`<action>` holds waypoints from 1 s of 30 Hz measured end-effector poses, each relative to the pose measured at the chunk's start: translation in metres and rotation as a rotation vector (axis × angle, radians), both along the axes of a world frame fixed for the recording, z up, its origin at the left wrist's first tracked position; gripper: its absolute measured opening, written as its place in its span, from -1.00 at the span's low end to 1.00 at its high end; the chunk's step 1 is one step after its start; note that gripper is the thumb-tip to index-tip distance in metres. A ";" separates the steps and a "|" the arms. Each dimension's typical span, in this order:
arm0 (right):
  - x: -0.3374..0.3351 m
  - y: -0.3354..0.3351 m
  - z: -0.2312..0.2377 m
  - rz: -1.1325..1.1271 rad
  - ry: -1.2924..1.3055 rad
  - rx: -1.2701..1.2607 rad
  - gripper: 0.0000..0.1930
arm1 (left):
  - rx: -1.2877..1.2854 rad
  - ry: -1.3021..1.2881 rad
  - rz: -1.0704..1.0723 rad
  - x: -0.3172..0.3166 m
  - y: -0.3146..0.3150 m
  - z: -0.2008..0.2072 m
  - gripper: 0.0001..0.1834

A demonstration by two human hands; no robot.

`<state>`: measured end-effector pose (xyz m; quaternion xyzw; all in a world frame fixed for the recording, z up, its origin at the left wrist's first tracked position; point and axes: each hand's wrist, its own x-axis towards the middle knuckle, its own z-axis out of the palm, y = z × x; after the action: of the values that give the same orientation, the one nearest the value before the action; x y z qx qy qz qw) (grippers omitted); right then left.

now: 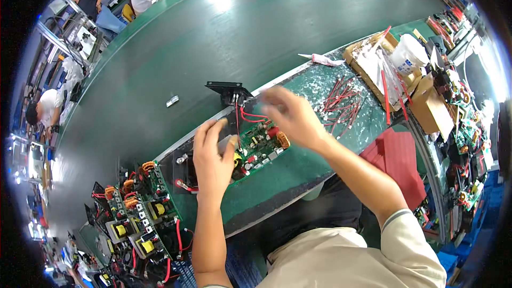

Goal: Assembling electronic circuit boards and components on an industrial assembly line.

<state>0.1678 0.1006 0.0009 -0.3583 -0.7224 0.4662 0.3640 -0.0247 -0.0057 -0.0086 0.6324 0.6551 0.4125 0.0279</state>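
A green circuit board with a copper-wound coil, capacitors and a yellow part lies on the green workbench in front of me. My left hand is closed over the left part of the board, thumb and fingers bent around it; what lies under the fingers is partly hidden. Beyond the board stands a black panel, joined to it by red wires. My right hand hovers over the far right side of the board, close to the wires. Motion smears its fingers, so their grip is unclear.
Several finished-looking boards crowd the lower left. To the right lie loose red wires, a small tube, a cardboard tray, a white tub and red sheets. Past the bench's raised edge runs a wide green belt.
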 end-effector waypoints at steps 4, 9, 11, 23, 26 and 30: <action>-0.036 0.055 -0.027 -0.160 0.044 0.426 -0.70 | -0.262 0.074 -0.054 0.005 0.019 0.010 -0.26; -0.033 0.052 -0.013 -0.008 -0.172 0.231 -0.80 | -0.653 -0.273 -0.070 -0.003 0.026 0.021 -0.02; -0.022 0.034 -0.006 -0.132 -0.202 0.445 -0.81 | -0.584 -0.282 -0.089 -0.011 0.022 0.013 -0.02; 0.031 -0.001 -0.031 -0.216 -0.053 -0.139 -0.69 | -0.052 -0.436 -0.210 -0.012 0.021 -0.023 -0.59; 0.029 -0.011 -0.036 -0.182 -0.027 -0.235 -0.60 | 0.180 -0.405 -0.057 -0.008 0.019 -0.014 -0.75; 0.033 -0.010 -0.026 -0.142 0.000 -0.201 -0.52 | 0.163 -0.042 0.174 -0.042 0.000 0.034 -0.72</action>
<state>0.2010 0.0909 -0.0255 -0.4432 -0.6447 0.5095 0.3582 -0.0663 -0.0061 0.0257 0.5644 0.6713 0.4783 -0.0457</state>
